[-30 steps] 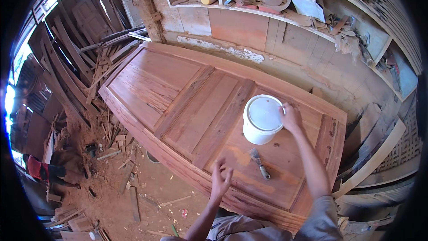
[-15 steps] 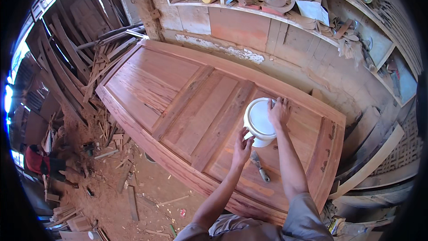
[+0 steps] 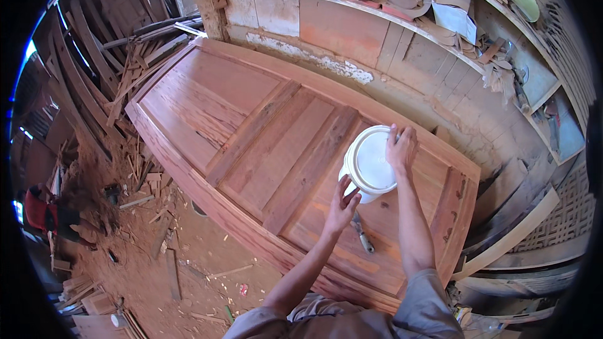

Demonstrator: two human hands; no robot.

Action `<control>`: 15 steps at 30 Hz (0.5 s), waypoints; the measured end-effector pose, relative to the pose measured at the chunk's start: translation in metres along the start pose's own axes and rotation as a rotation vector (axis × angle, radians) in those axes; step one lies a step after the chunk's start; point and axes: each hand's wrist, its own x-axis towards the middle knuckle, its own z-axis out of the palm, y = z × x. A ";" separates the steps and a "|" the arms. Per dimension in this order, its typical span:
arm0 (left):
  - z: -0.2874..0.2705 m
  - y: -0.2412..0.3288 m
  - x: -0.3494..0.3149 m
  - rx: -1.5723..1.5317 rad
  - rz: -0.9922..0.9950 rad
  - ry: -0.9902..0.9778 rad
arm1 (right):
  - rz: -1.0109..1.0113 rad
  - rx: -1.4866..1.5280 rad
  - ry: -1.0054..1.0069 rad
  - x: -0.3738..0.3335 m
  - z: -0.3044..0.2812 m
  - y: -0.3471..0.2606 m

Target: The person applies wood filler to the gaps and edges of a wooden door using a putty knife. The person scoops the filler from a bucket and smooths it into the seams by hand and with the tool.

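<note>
A white plastic bucket with a round white lid is over the right half of a large reddish panelled wooden door. My right hand grips the lid's right rim, its fingers bent over the edge. At the bucket's near left side, my left hand holds the wall with fingers curled against it. The lid covers the opening, so the contents are hidden. Just below the bucket, a putty knife lies on the door, its blade partly hidden by my left hand.
Wall shelves with sanding scraps and containers run behind the door. Boards lean at the left, and curved planks stand at the right. Offcuts and shavings litter the floor. A person in red is at the far left.
The view has shifted a little. The bucket looks slightly more tilted, its lid higher and farther right in the picture. Both hands stay on it.
</note>
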 end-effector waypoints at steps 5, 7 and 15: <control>0.003 -0.003 -0.007 -0.110 -0.012 0.023 | 0.346 0.669 0.063 -0.005 -0.049 0.034; -0.003 -0.006 -0.021 -0.097 -0.029 0.031 | 0.389 0.647 0.198 -0.028 -0.086 0.064; -0.094 -0.014 -0.143 0.244 -0.191 0.041 | 0.359 -0.175 -0.226 -0.160 -0.165 0.162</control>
